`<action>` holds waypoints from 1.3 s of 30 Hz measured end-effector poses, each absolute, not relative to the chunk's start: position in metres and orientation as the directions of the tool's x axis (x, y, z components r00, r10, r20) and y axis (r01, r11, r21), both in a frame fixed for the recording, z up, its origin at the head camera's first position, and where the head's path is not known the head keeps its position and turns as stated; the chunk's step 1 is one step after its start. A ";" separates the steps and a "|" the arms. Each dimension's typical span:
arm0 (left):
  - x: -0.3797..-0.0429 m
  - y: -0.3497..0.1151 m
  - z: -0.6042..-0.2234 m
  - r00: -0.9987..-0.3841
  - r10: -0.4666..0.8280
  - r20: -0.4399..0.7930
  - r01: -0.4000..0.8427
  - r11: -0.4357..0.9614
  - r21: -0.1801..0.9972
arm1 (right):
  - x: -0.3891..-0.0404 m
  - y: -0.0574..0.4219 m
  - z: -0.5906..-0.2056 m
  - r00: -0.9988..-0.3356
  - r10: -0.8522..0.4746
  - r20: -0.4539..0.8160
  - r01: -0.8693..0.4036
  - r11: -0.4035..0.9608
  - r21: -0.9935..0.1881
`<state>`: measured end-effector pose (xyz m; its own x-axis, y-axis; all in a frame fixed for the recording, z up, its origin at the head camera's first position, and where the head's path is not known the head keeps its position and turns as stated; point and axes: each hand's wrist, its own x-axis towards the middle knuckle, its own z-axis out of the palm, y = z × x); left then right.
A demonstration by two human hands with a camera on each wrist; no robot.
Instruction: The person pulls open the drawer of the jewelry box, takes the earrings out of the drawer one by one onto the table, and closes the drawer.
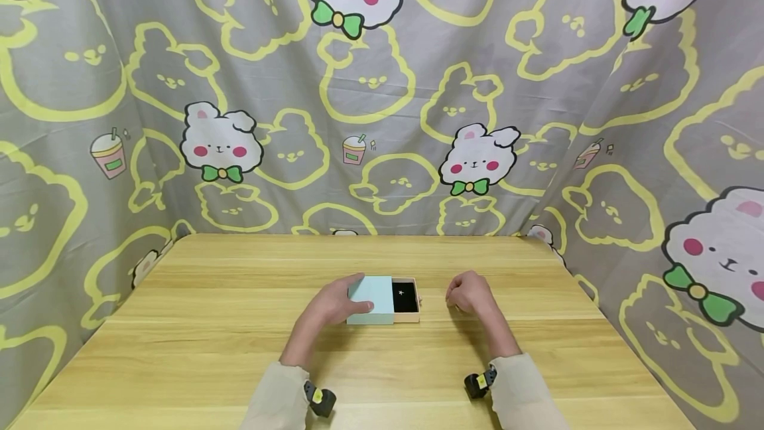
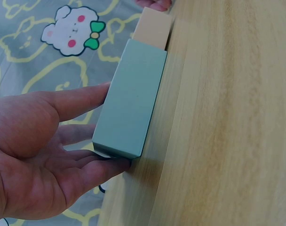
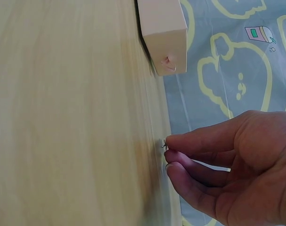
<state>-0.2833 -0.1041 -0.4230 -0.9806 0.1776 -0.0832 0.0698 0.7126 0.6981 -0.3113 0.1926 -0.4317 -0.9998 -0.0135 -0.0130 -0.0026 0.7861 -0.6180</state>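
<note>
Box partly open, between two hands

At the left, a pale cuff lies along the table, with a small black camera at the wrist. Beyond it the left hand grips the box's light blue cover, thumb on top, other fingers at the far side and left end. The box sits flat, near the middle of the table.

From the cover's right end the pink drawer sticks out partway. Inside lies a black pad bearing a small pale star. A little pull stands on the drawer's outer end.

Farther right, apart from the drawer, the right hand is low over the wood, thumb and fingertips pinched together. Between them the right wrist view shows a trinket, shiny, too small to make out. Whether it touches the table, I cannot tell. Another pale cuff and a second camera follow below that hand.

A grey curtain printed with white rabbits and yellow outlines hangs behind and along both sides.
</note>
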 end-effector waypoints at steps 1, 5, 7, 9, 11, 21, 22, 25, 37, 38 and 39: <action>-0.283 -0.104 -0.423 -0.981 0.176 -0.084 0.068 0.711 0.700 | -0.311 0.193 -0.432 -1.000 -0.015 -0.011 -0.005 0.788 -0.616; -0.284 -0.104 -0.423 -0.981 0.174 -0.085 0.065 0.709 0.702 | -0.312 0.194 -0.433 -1.000 -0.018 -0.011 -0.007 0.793 -0.609; -0.284 -0.104 -0.423 -0.981 0.175 -0.086 0.064 0.708 0.703 | -0.312 0.194 -0.433 -1.000 -0.023 -0.009 -0.013 0.798 -0.603; -0.283 -0.105 -0.423 -0.981 0.175 -0.087 0.064 0.707 0.704 | -0.312 0.194 -0.432 -1.000 -0.024 -0.013 -0.012 0.799 -0.601; -0.283 -0.105 -0.423 -0.981 0.175 -0.087 0.064 0.706 0.705 | -0.312 0.194 -0.431 -1.000 -0.022 -0.013 -0.010 0.801 -0.599; -0.283 -0.104 -0.423 -0.982 0.173 -0.081 0.069 0.717 0.694 | -0.311 0.192 -0.422 -0.999 0.001 0.050 -0.030 0.787 -0.616; -0.283 -0.104 -0.423 -0.982 0.172 -0.082 0.068 0.718 0.693 | -0.311 0.191 -0.420 -0.998 0.000 0.059 -0.037 0.783 -0.621; -0.283 -0.104 -0.423 -0.982 0.171 -0.084 0.067 0.721 0.690 | -0.310 0.187 -0.416 -0.996 -0.012 0.092 -0.068 0.773 -0.631; -0.283 -0.104 -0.422 -0.980 0.180 -0.090 0.068 0.716 0.695 | -0.305 0.162 -0.409 -0.988 -0.019 0.151 -0.117 0.728 -0.676; -0.283 -0.104 -0.422 -0.980 0.180 -0.090 0.068 0.716 0.695 | -0.306 0.159 -0.409 -0.988 -0.017 0.152 -0.117 0.725 -0.678; -0.283 -0.104 -0.422 -0.979 0.181 -0.090 0.068 0.717 0.694 | -0.306 0.157 -0.410 -0.988 -0.017 0.153 -0.118 0.722 -0.682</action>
<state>-0.2828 -0.1039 -0.4219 -0.9795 0.1805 -0.0899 0.0683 0.7165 0.6942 -0.3055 0.1569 -0.4098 -0.9881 -0.0172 0.1530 -0.1182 0.7220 -0.6817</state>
